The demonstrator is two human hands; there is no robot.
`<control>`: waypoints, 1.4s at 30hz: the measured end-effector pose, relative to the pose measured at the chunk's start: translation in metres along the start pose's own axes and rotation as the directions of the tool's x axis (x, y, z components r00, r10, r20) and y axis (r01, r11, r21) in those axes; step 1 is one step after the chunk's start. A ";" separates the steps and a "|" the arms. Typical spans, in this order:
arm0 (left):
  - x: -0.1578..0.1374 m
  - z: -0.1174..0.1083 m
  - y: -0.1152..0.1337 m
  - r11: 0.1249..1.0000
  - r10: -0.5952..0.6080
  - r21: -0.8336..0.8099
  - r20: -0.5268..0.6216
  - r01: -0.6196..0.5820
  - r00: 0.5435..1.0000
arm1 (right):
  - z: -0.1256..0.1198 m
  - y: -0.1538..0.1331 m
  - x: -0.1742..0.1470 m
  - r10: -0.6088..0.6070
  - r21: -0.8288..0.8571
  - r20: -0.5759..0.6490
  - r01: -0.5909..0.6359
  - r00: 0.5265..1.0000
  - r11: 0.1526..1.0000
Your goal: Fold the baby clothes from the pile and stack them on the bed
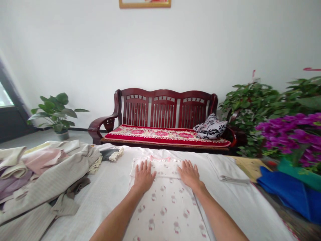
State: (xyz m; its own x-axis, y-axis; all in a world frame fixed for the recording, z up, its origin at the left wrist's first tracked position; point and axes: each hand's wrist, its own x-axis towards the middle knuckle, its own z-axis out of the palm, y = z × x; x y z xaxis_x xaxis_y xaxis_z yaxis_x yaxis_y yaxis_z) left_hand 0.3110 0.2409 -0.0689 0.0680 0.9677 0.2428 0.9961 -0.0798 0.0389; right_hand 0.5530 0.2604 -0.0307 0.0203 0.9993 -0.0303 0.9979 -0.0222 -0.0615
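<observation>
A white child's shirt (pixel 164 201) with a small pink-and-grey character print lies flat in front of me, its pink-edged neckline at the far end. Its upper part is folded across in a band. My left hand (pixel 144 174) rests on the left end of this band, fingers stretched out and a little spread. On the right end lies my right hand (pixel 190 173), palm down, with its fingers extended too. Both hands press on the fabric without gripping it. Underneath is a white cloth (pixel 107 187) covering the table.
A heap of loose clothes (pixel 57 174) is on the left. At the right sit a folded white garment (pixel 229 169), a blue cloth (pixel 291 194) and purple flowers (pixel 298 137). Beyond the table stands a wooden bench (pixel 164 113) with a patterned cushion (pixel 211 127); a potted plant (pixel 56 112) is farther left.
</observation>
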 end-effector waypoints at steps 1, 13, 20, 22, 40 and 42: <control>0.000 0.000 0.000 1.000 0.001 0.001 -0.004 -0.001 1.000 | -0.001 -0.009 -0.001 -0.030 0.004 -0.027 0.030 0.999 1.000; 0.000 0.005 -0.002 1.000 0.001 -0.008 -0.040 -0.002 0.999 | 0.027 -0.019 -0.014 -0.241 0.044 -0.064 0.244 0.969 0.969; -0.009 0.002 -0.007 0.999 0.041 -0.011 -0.078 -0.042 0.996 | 0.030 0.011 -0.017 -0.159 -0.023 -0.082 0.157 0.984 0.987; -0.016 -0.001 -0.011 0.998 0.057 -0.007 -0.098 -0.058 0.994 | 0.028 0.017 -0.021 -0.144 -0.029 -0.081 0.142 0.986 0.989; -0.142 -0.042 -0.022 0.915 0.384 -0.144 0.033 -0.376 0.923 | 0.018 -0.027 -0.168 -0.309 0.040 -0.012 0.309 0.951 0.950; -0.153 -0.045 -0.028 0.889 0.442 -0.146 0.030 -0.434 0.896 | 0.024 -0.021 -0.175 -0.315 0.040 -0.048 0.317 0.948 0.948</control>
State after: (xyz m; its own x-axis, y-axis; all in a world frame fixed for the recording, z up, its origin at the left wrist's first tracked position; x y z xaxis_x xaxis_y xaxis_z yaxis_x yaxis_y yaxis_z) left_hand 0.2706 0.0847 -0.0637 0.5031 0.8394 0.2058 0.8478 -0.5255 0.0707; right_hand 0.5267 0.0856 -0.0484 -0.2917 0.9557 0.0383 0.9496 0.2942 -0.1080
